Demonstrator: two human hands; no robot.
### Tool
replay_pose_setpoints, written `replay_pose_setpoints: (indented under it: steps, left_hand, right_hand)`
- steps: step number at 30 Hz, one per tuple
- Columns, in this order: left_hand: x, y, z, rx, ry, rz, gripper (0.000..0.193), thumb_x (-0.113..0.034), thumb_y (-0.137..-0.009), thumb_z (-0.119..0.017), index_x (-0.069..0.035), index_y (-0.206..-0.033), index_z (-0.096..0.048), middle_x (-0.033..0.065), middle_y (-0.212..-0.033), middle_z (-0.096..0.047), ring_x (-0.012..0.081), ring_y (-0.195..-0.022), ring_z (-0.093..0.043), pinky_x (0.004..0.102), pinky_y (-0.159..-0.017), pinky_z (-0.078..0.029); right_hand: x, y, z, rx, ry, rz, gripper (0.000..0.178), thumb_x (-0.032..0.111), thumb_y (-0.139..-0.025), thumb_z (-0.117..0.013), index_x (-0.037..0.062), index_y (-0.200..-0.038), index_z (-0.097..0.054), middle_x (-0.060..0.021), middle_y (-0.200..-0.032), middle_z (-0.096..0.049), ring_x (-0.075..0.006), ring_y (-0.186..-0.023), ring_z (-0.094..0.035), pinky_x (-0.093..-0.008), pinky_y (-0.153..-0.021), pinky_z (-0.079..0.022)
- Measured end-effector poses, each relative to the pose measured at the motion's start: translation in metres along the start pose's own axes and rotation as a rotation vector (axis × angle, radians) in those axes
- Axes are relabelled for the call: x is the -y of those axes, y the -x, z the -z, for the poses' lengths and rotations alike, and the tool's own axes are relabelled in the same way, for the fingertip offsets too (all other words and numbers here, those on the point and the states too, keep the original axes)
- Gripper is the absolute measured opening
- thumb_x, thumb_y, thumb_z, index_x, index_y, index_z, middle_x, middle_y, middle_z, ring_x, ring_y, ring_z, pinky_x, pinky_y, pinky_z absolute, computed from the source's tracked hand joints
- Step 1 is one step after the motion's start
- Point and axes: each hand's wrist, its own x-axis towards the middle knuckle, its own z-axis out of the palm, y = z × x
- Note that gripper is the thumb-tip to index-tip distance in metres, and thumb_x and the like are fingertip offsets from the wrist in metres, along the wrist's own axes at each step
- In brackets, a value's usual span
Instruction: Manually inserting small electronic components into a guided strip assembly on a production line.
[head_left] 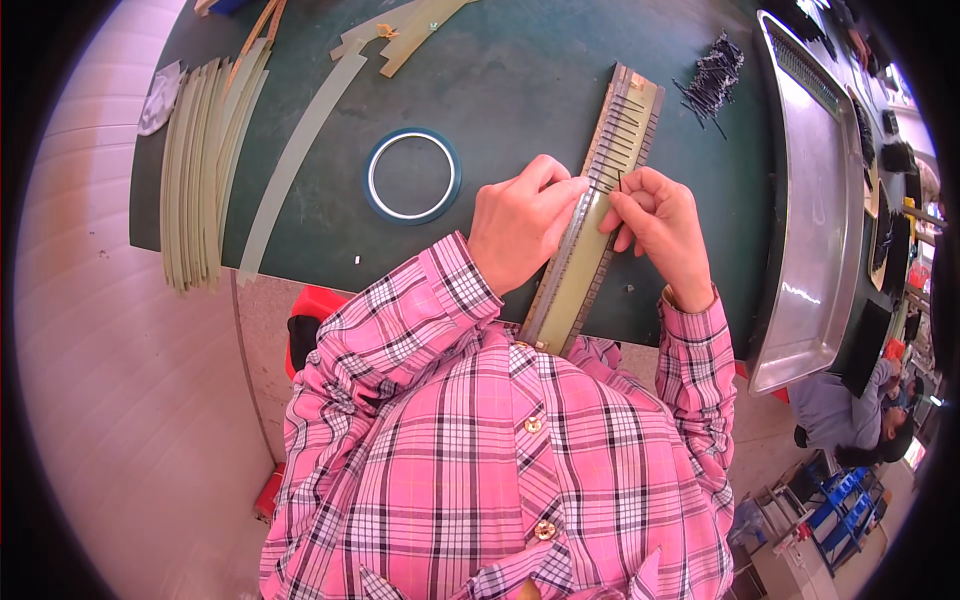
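A long narrow jig board (577,268), pale green with notched edges, runs slantwise from the table's near edge away from me. Across its far half lies a row of thin black wire-like pieces (617,137), spaced side by side. My left hand (525,222) is closed at the board's left edge, thumb and fingertips pressed together by the last of the row; what they pinch is hidden. My right hand (662,232) pinches a thin black piece (620,184) between thumb and forefinger over the board's right side.
A roll of green tape (455,184) lies flat left of my hands. Pale strips (195,180) are stacked far left, beside a single strip (300,165). A loose pile of black pieces (712,80) sits back right. A metal tray (808,240) stands right; a person (850,412) is beyond.
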Motion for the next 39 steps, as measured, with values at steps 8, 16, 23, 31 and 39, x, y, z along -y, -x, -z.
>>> replay_pose_setpoints:
  steps: [8,16,23,31,39]
  left_hand:
    - [-0.002,0.003,-0.004,0.058,-0.237,-0.196,0.033,-0.001,-0.07,-0.066,-0.007,-0.103,-0.064,0.0044,-0.089,-0.056,0.0193,-0.065,-0.062,0.0295,-0.054,-0.051]
    - [-0.011,0.001,-0.001,0.096,0.374,0.123,0.018,-0.006,-0.085,-0.062,-0.003,-0.103,-0.06,0.0029,-0.082,-0.057,0.0096,-0.059,-0.057,0.0235,-0.05,-0.046]
    - [-0.013,0.002,0.017,0.345,0.772,0.588,0.012,-0.012,-0.093,-0.056,0.0,-0.097,-0.058,-0.0006,-0.071,-0.057,0.0025,-0.057,-0.051,0.0189,-0.047,-0.042]
    - [0.002,0.004,0.005,0.098,0.328,0.264,0.008,-0.006,-0.088,-0.059,-0.001,-0.094,-0.062,0.0029,-0.076,-0.06,0.01,-0.058,-0.057,0.0234,-0.05,-0.045]
    - [0.001,0.003,0.004,0.041,0.075,0.058,0.015,-0.003,-0.082,-0.063,-0.004,-0.097,-0.066,0.0063,-0.084,-0.06,0.0201,-0.064,-0.062,0.0287,-0.055,-0.049]
  right_hand:
    - [-0.003,0.002,0.004,0.028,-0.038,-0.016,0.005,0.005,-0.087,-0.055,-0.0003,-0.085,-0.054,-0.006,-0.069,-0.066,-0.0061,-0.049,-0.056,-0.0186,-0.04,-0.039]
    - [0.004,0.025,0.006,0.133,-0.124,0.0,0.008,0.008,-0.092,-0.054,0.0004,-0.09,-0.052,-0.0075,-0.073,-0.067,-0.0066,-0.051,-0.058,-0.0168,-0.041,-0.04]
    - [0.003,0.027,0.001,0.209,-0.249,-0.014,0.009,0.009,-0.094,-0.053,0.0002,-0.091,-0.052,-0.0073,-0.074,-0.067,-0.0065,-0.053,-0.058,-0.0163,-0.041,-0.039]
    - [-0.003,0.008,-0.002,0.111,-0.117,0.011,0.007,0.006,-0.09,-0.053,-0.0005,-0.091,-0.055,-0.0057,-0.071,-0.066,-0.0057,-0.052,-0.057,-0.0172,-0.042,-0.039]
    - [-0.003,0.001,-0.001,0.023,-0.026,-0.016,0.007,0.005,-0.087,-0.053,-0.0002,-0.085,-0.056,-0.0049,-0.069,-0.066,-0.0059,-0.052,-0.056,-0.0192,-0.043,-0.04]
